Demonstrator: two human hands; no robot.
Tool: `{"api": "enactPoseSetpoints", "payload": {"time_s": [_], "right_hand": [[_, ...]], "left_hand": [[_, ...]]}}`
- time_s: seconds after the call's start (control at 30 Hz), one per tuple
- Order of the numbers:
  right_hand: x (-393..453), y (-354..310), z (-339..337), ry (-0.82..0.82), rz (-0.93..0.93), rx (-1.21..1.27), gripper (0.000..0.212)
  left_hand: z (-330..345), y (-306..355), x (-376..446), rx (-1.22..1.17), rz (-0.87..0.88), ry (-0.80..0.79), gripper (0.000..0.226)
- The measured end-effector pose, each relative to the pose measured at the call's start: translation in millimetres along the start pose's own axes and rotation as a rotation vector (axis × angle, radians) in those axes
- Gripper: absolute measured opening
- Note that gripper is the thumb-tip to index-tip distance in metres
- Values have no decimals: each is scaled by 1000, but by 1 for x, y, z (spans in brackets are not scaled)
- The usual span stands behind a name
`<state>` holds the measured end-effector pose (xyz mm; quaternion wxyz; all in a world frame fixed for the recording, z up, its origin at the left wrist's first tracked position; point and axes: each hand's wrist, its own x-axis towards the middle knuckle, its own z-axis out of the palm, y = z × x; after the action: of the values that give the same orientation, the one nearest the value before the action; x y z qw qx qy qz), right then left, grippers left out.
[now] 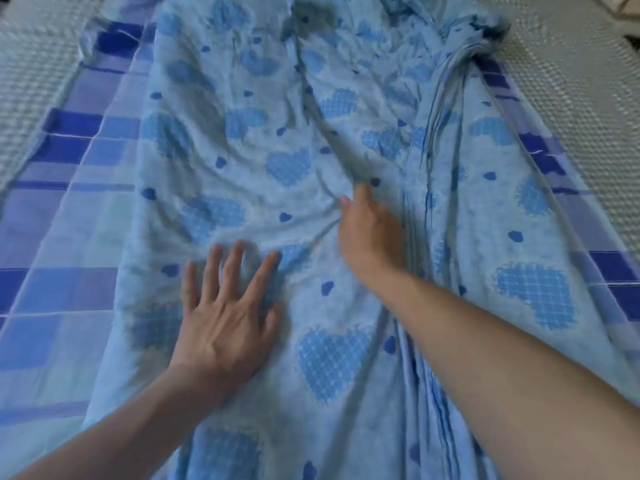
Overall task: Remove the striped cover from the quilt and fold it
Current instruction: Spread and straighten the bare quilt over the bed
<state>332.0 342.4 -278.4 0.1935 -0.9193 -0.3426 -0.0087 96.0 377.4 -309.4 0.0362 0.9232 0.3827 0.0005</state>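
A light blue cover [277,109] printed with checked hearts lies spread and wrinkled down the middle of the view. Beneath it lies cloth with blue and purple striped checks [69,209], showing along both sides. My left hand [228,313] presses flat on the heart-print cover with fingers spread. My right hand [367,230] rests on the cover further up, fingers bent into a crease; whether it pinches the fabric I cannot tell. A bunched fold [429,140] of the cover runs lengthwise just right of my right hand.
A woven grey-beige mat [581,84] lies under everything, visible at the upper right and upper left [31,64]. The far end of the cover is crumpled in a heap [485,26] at the top right.
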Motion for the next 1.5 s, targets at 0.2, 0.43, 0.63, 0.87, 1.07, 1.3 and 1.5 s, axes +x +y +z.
{"api": "enactPoseSetpoints", "payload": {"time_s": [0.2,0.43,0.63,0.87,1.07,1.3,1.5], "right_hand": [[18,50,-9,-192,-128,-318,29],[63,86,-49,-305,318,-457,77],[110,61,-139,143,417,257,36],[15,-45,-4,-646,-146,-393,87],[-54,3,-33,-502,-266,-68,67],[-306,71,-101,-539,-652,-223,52],[-431,79,-175,-218,31,217,38]], "left_hand": [[20,-14,18,24,-92,-13,68],[34,-18,20,40,-76,17,70],[37,-13,21,40,-95,48,70],[33,-11,19,44,-102,51,68],[37,-12,22,13,-124,-9,68],[-31,19,11,-193,-188,-245,53],[-84,123,-152,-1029,-394,-411,57]]}}
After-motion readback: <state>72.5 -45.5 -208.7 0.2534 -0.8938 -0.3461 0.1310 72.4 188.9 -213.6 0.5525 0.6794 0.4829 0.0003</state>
